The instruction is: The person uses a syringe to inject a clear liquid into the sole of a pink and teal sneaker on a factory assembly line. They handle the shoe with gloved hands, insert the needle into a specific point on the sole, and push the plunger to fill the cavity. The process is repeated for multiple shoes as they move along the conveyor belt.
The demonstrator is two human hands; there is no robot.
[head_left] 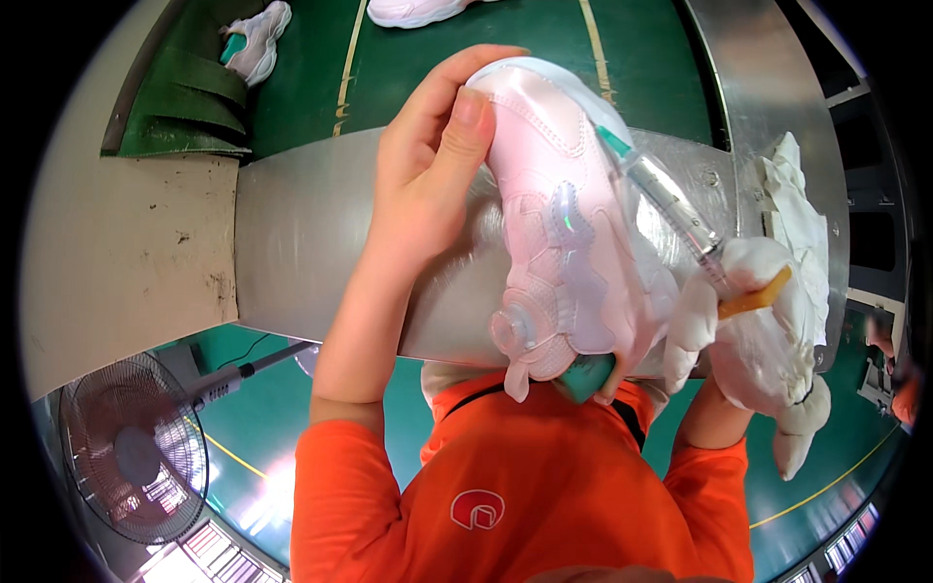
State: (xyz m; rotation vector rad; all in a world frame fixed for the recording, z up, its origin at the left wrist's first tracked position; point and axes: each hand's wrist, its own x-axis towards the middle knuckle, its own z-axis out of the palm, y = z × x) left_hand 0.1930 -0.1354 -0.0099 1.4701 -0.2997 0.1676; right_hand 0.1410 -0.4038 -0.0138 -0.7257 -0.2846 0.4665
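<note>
A pale pink sneaker (544,214) with a white sole is held up over the metal bench, its far end gripped by my bare left hand (437,160). My thumb presses on the upper. Green material (587,377) shows at the shoe's near end. My right hand (758,311), in a loose white glove, closes round a clear syringe (675,206). Its green tip (613,142) lies at the sole edge; whether it touches is unclear. An amber-coloured strip (756,295) sticks out at the gloved fingers. What those fingers do behind the glove folds is partly hidden.
Beyond the metal bench (311,233) runs a green conveyor belt (466,73) bearing another pink shoe (257,44) and part of a third (418,10). Crumpled white cloth (797,214) lies on the right metal edge. A black fan (136,452) stands at lower left.
</note>
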